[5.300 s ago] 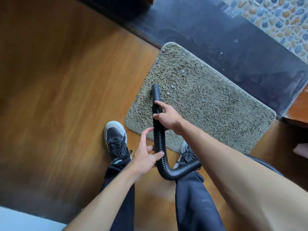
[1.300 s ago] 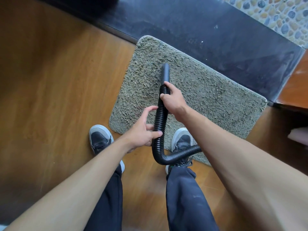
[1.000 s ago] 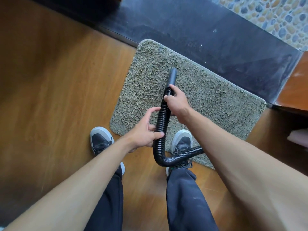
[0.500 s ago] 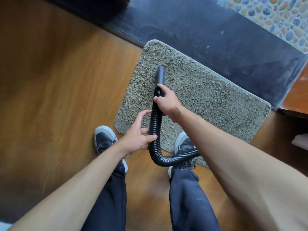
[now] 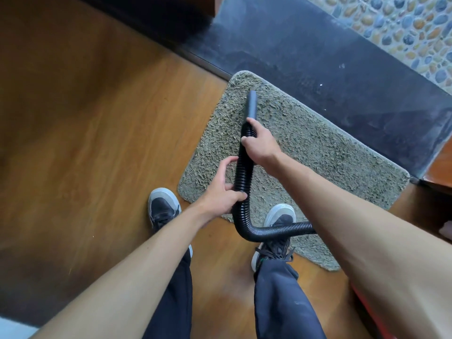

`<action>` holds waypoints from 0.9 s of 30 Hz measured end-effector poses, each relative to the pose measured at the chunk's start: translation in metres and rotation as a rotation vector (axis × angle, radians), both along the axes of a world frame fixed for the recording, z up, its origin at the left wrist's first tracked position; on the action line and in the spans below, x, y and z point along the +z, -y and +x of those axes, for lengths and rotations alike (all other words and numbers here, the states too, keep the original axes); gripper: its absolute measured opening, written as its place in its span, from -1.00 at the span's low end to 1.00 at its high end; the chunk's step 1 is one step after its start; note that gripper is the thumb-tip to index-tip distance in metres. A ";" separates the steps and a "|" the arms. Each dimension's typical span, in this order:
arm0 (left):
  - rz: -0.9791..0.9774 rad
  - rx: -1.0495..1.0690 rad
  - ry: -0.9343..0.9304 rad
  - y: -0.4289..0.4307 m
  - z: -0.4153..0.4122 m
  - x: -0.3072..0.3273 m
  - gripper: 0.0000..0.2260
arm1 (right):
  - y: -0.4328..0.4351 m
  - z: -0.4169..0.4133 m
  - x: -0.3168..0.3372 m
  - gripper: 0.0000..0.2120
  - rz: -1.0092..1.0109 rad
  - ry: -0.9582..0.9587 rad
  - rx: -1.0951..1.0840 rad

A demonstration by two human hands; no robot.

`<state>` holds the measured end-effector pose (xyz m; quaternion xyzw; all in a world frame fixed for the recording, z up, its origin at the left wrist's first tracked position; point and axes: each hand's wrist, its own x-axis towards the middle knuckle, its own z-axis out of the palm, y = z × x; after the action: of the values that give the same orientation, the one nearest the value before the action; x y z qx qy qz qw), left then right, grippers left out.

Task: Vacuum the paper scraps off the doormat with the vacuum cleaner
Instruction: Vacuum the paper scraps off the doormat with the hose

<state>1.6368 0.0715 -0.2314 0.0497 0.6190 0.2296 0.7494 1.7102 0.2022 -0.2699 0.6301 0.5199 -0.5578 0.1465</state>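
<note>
A shaggy grey-green doormat (image 5: pixel 318 152) lies on the wooden floor against a dark threshold. A black ribbed vacuum hose (image 5: pixel 242 182) runs up from a bend near my right shoe, and its smooth nozzle (image 5: pixel 252 104) points at the mat's far left part. My right hand (image 5: pixel 259 145) grips the hose just behind the nozzle. Lower down, my left hand (image 5: pixel 222 189) holds the hose between thumb and fingers. No paper scraps show on the mat's pile; a few white specks lie on the threshold (image 5: pixel 321 85).
My left shoe (image 5: pixel 163 206) stands on the wooden floor (image 5: pixel 85 133) beside the mat; my right shoe (image 5: pixel 278 223) stands on the mat's near edge. A dark stone threshold (image 5: pixel 342 77) and pebble paving (image 5: pixel 403 23) lie beyond. The hose passes under my right forearm, out of sight.
The white scraps seen near the nozzle 5.3 s ago are gone from the mat. Over the last second the nozzle swung left and right over the mat's far left part; both hands kept their hold.
</note>
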 end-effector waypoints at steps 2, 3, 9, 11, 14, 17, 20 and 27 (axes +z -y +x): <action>-0.010 0.074 -0.029 0.008 -0.006 -0.003 -0.29 | 0.000 -0.017 -0.001 -0.40 0.013 -0.027 0.111; -0.015 0.103 -0.035 0.012 -0.009 -0.004 -0.29 | 0.000 -0.024 -0.001 -0.40 0.021 -0.035 0.147; -0.027 0.103 -0.019 0.006 -0.010 -0.008 -0.29 | -0.003 -0.026 -0.005 -0.40 0.043 0.013 0.181; -0.002 0.036 -0.014 -0.001 -0.004 -0.008 -0.28 | -0.007 -0.013 -0.006 -0.42 0.060 0.047 0.148; 0.042 -0.068 -0.008 -0.009 0.012 -0.006 -0.28 | -0.010 0.016 -0.005 -0.46 0.046 0.065 0.054; 0.091 -0.167 0.002 -0.015 0.030 -0.003 -0.28 | -0.009 0.049 -0.004 -0.52 0.006 0.057 -0.101; 0.113 -0.256 0.006 -0.020 0.045 -0.005 -0.28 | -0.009 0.079 -0.001 -0.50 -0.038 0.046 -0.262; 0.130 -0.359 -0.006 -0.029 0.080 -0.002 -0.30 | -0.002 0.143 -0.003 -0.49 -0.102 -0.014 -0.580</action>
<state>1.7165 0.1008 -0.2335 0.2085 0.5862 0.1317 0.7717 1.8537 0.2038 -0.2730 0.7405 0.2903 -0.6060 0.0089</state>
